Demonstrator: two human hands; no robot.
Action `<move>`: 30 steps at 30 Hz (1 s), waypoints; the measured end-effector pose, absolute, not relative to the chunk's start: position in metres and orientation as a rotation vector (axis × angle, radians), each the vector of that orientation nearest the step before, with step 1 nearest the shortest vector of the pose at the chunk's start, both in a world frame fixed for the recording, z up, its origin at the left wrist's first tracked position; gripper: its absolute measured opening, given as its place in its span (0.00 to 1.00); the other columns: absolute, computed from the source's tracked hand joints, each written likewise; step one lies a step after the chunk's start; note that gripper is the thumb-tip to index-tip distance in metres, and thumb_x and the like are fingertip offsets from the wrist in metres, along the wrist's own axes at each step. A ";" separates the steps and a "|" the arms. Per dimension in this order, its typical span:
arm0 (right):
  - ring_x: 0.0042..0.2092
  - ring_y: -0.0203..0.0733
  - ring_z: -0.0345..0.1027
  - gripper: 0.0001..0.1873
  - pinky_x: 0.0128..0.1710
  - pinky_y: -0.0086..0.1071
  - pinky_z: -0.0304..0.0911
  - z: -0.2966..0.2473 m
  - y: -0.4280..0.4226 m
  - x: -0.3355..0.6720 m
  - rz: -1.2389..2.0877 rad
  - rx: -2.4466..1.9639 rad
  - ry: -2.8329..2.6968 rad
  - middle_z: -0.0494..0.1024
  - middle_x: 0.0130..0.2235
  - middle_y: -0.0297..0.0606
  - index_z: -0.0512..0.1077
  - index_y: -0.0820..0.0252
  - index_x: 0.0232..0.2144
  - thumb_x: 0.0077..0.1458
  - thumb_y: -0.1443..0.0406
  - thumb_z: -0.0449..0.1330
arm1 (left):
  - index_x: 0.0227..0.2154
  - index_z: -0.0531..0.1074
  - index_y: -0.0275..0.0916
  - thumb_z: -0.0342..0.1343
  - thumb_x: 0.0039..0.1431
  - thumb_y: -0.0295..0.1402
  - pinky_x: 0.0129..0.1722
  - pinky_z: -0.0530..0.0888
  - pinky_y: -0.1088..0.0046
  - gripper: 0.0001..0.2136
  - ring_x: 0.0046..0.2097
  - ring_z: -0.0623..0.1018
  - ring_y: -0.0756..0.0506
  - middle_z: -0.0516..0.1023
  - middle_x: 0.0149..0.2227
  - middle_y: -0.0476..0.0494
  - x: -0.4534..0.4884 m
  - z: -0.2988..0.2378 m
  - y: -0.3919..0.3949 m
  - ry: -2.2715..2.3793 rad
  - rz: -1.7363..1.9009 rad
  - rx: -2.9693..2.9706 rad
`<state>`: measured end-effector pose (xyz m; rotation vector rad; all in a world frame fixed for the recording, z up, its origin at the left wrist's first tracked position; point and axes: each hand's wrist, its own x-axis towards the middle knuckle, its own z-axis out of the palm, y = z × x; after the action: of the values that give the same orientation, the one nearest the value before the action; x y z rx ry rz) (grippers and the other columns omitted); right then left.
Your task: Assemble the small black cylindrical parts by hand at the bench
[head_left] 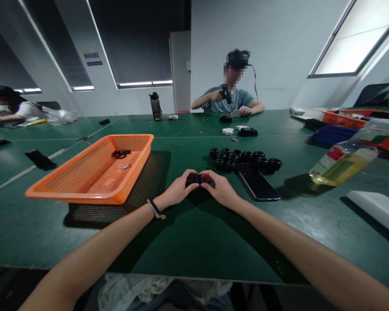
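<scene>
Both of my hands meet over the green table (181, 242), closed around a small black part (193, 179). My left hand (178, 188) grips its left end between thumb and fingers. At the right end, the fingertips of my right hand (221, 188) pinch it. The fingers cover much of the part, so its exact kind cannot be made out. Just beyond my right hand lies a cluster of round, glossy black pieces (230, 160). Touching that cluster is a smartphone (258, 181) with a dark screen.
An orange basket (81, 196) with black rings (120, 154) inside stands at left. To the right are a bottle of yellow liquid (343, 160), a white object (377, 209) and a blue tray (330, 137). Opposite sits a person (235, 97) holding a dark tool; a dark bottle (155, 107) stands nearby.
</scene>
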<state>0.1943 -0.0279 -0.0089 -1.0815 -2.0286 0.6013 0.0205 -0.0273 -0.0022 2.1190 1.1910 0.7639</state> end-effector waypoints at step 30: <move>0.35 0.39 0.67 0.12 0.37 0.35 0.64 -0.006 -0.030 0.194 0.585 -1.087 -2.046 0.73 0.34 0.37 0.66 0.61 0.38 0.48 0.71 0.57 | 0.46 0.58 0.38 0.49 0.56 0.33 0.38 0.68 0.70 0.15 0.39 0.72 0.45 0.70 0.40 0.44 0.021 -0.003 -0.027 1.182 0.751 2.124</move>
<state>0.1940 -0.0303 -0.0061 -1.0869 -2.0462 0.5853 0.0208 -0.0271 -0.0030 2.1238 1.1822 0.7510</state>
